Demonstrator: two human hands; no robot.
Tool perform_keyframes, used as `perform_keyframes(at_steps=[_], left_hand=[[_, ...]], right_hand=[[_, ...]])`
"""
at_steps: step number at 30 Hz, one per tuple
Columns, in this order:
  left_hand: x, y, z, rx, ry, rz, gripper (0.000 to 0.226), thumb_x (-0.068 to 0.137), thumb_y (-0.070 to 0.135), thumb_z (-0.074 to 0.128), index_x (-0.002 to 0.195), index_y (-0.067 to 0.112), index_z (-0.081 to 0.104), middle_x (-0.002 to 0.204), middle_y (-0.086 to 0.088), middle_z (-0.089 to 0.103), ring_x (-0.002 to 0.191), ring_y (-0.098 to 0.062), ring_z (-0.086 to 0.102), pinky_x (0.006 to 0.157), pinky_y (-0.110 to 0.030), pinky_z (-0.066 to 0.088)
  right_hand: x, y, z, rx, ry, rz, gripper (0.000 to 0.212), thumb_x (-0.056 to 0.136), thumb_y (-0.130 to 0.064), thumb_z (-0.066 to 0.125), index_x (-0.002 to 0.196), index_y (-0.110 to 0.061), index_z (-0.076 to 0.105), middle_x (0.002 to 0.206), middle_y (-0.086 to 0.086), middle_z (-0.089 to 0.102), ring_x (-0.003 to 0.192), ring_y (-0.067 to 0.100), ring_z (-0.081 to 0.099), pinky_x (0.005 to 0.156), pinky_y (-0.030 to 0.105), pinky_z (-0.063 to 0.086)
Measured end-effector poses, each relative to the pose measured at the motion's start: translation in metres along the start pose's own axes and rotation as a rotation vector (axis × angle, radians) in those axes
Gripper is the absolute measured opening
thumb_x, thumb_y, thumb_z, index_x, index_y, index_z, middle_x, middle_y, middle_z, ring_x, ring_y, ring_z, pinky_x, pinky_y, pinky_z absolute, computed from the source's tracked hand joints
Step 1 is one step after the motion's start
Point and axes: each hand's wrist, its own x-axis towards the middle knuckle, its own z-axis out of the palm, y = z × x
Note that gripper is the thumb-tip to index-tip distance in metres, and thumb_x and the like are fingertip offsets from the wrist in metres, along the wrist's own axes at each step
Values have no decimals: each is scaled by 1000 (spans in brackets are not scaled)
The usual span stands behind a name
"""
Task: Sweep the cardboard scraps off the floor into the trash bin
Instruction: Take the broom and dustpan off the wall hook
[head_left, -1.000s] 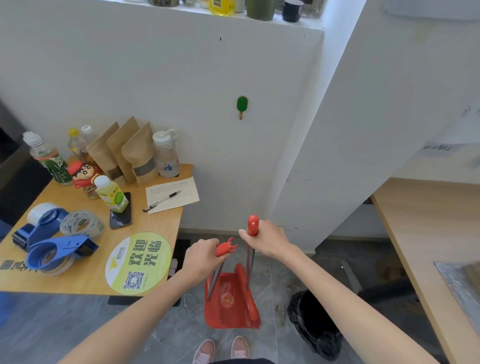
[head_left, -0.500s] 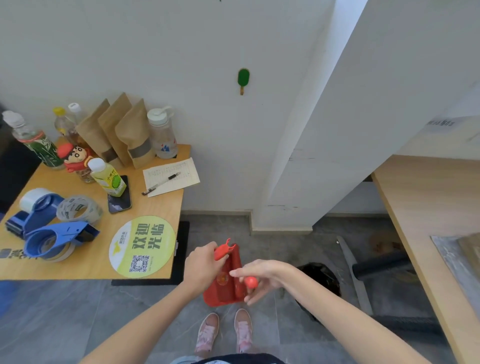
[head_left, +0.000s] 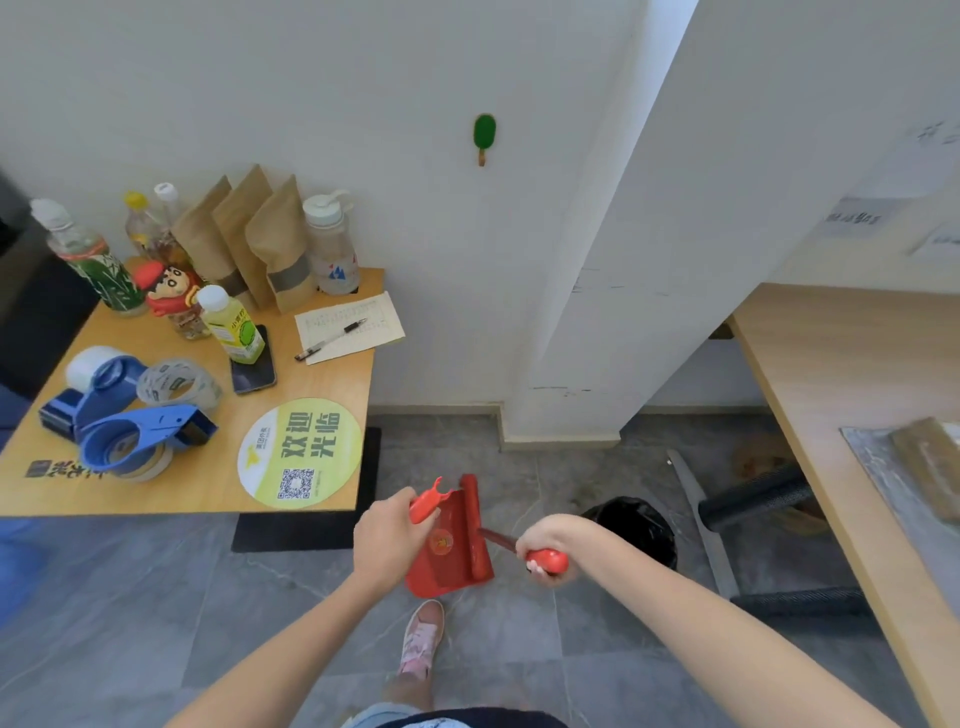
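My left hand (head_left: 387, 538) grips the red handle of a red dustpan (head_left: 447, 551), which hangs in front of me above the grey floor. My right hand (head_left: 545, 545) grips the red handle end of the broom (head_left: 548, 560); its shaft runs left toward the dustpan, and the red brush head lies against the pan. A bin lined with a black bag (head_left: 636, 525) stands on the floor just right of my right hand. No cardboard scraps show on the floor in view.
A wooden table (head_left: 208, 483) at left carries tape dispensers, bottles, kraft pouches, a phone, paper and a pen. A second wooden desk (head_left: 852, 395) runs along the right. A white pillar (head_left: 597, 312) stands ahead. My pink shoe (head_left: 423, 639) is below the dustpan.
My view tipped downward. My right hand swung the broom handle from upright to nearly level and moved right, toward the bin. The dustpan stays in my left hand.
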Motion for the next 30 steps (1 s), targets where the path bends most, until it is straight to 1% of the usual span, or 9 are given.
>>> perform_keyframes(at_steps=[2,5,8,10,15,20,25,28,30], left_hand=[[-14,0,-1,5,30,-31,38,82,52,62,65,21,49,55,5,56,55,-16,58,50,-30,42],[-44,0,5,-2,27,-104,39,82,49,63,61,20,48,53,4,56,54,-17,59,49,-29,41],[-86,4,16,1,36,-121,43,82,51,62,58,20,43,51,5,54,53,-17,58,48,-28,40],[-113,8,19,12,52,-121,44,82,51,61,57,21,40,52,4,53,56,-20,58,49,-28,35],[-168,9,22,3,90,-181,44,82,53,60,58,21,43,55,3,57,61,-25,60,53,-32,42],[-212,4,24,17,124,-205,44,83,54,60,60,17,48,53,2,56,57,-22,59,50,-31,42],[-240,-7,16,37,144,-237,44,84,51,61,62,14,49,52,1,55,56,-22,56,48,-30,36],[-259,-19,10,44,147,-240,44,84,51,61,63,14,49,53,1,54,55,-20,54,47,-28,32],[-274,-32,5,40,158,-239,45,84,51,60,63,14,49,52,1,54,54,-19,54,47,-28,32]], right_hand=[[-3,21,7,-40,14,-53,36,99,-13,33,65,-8,39,26,0,42,18,8,41,29,13,37],[0,63,-1,73,-72,-79,35,101,-10,32,68,-4,43,29,1,47,22,8,48,30,14,42],[4,108,-15,140,-128,-49,40,102,-13,34,63,-7,40,28,-1,39,19,8,38,25,15,34],[4,136,-11,131,-81,-48,41,101,-13,37,60,-9,37,26,-2,34,17,7,33,24,13,29],[6,191,31,-113,63,-112,40,97,-9,33,58,-11,32,22,-3,32,14,7,29,25,6,21],[13,219,47,-74,64,-110,39,96,-12,38,58,-11,35,25,-3,34,17,7,31,29,9,25],[28,241,71,17,47,-123,31,96,-14,42,65,-12,38,53,-3,37,22,5,32,40,12,27],[25,255,89,55,46,-149,30,96,-13,43,67,-10,39,42,-2,40,22,5,31,34,13,28],[21,264,102,74,54,-149,29,96,-12,43,67,-10,40,44,-1,39,22,5,32,32,13,29]])
